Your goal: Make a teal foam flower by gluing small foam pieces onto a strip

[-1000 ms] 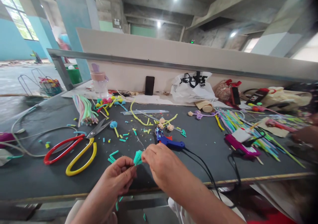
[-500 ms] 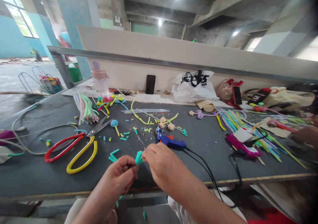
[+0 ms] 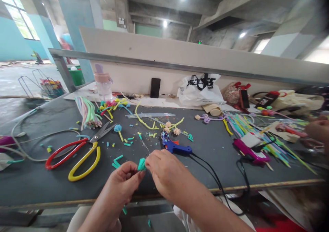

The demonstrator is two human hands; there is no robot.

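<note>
Near the table's front edge, my left hand is closed in a pinch on a small teal pipe-cleaner flower head. My right hand meets it from the right, its fingertips pressed together at the flower's edge; whether they grip a part of it is hidden. Just beyond my right hand lies a blue glue gun with its cord trailing right. Cut teal pieces lie left of my hands. Farther left are large scissors with one red and one yellow handle, blades apart, and a blue flower on a yellow stem.
Pipe-cleaner bundles lie at left and right. Clear glue sticks are mid-table. A bottle, phone and white bag stand at the back. A magenta glue gun lies right, near another person's hand.
The teal flower head has shifted slightly left and turned between my fingers, and my left hand's grip has changed a little. At far right the other person's hand has moved up and back.
</note>
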